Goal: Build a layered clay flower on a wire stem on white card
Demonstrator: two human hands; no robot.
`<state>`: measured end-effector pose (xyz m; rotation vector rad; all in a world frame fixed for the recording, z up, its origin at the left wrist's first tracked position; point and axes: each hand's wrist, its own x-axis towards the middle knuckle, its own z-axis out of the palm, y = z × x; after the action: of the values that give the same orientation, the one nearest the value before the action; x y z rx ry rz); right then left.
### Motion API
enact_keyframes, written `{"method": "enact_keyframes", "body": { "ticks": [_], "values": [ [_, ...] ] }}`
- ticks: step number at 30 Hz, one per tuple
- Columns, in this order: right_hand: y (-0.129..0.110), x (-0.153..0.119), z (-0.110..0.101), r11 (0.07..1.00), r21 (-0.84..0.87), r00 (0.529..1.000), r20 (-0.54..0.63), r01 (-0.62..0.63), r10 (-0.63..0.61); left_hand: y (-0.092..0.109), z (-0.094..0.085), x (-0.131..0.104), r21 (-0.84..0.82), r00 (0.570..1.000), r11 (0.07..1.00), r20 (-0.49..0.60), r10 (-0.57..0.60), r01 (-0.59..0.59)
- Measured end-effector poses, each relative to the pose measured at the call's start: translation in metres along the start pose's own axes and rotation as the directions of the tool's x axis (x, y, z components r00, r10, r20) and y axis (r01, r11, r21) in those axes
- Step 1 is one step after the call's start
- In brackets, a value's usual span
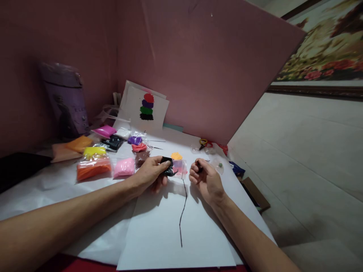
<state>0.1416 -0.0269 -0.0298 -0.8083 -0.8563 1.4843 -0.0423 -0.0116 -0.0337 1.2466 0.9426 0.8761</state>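
My left hand (151, 173) grips a clear zip bag (183, 166) with black modelling clay (167, 170) in it, its open end pointing right. A small dark lump (199, 166), apparently black clay, sits between the curled fingers and thumb of my right hand (209, 183). Below both hands lies a white sheet of paper (159, 238) with a thin, slightly bent black line (183, 213) running down it. Just beyond the bag is a yellow-orange scalloped shape (176, 155). Pinkish colour shows through or behind the clear bag; I cannot tell which.
Bags of coloured clay lie at the left, among them orange (94, 170), pink (124, 167) and purple (135, 140). Scissors (203, 143) lie at the back right. A card with coloured blobs (133, 107) leans on the wall behind. A purple cylindrical bag (68, 100) stands far left.
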Motion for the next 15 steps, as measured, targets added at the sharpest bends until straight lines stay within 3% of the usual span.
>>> {"method": "enact_keyframes", "body": {
  "ticks": [4, 9, 15],
  "values": [
    [-0.0036, 0.004, -0.0028, 0.997, 0.07, 0.998, -0.052, 0.033, -0.029, -0.0008, -0.0009, 0.0014, -0.071, 1.0, 0.997, -0.006, 0.016, -0.017],
    [-0.0007, 0.0054, -0.0047, 0.997, 0.068, 0.999, 0.008, 0.034, -0.034, -0.0027, -0.0029, 0.0036, -0.115, 0.998, 0.992, -0.03, 0.054, -0.057],
    [-0.0013, 0.0065, -0.01, 1.0, 0.011, 1.0, -0.013, 0.018, -0.018, 0.0008, -0.0034, 0.0036, -0.101, 0.987, 0.986, -0.101, 0.122, -0.132]
  ]
}}
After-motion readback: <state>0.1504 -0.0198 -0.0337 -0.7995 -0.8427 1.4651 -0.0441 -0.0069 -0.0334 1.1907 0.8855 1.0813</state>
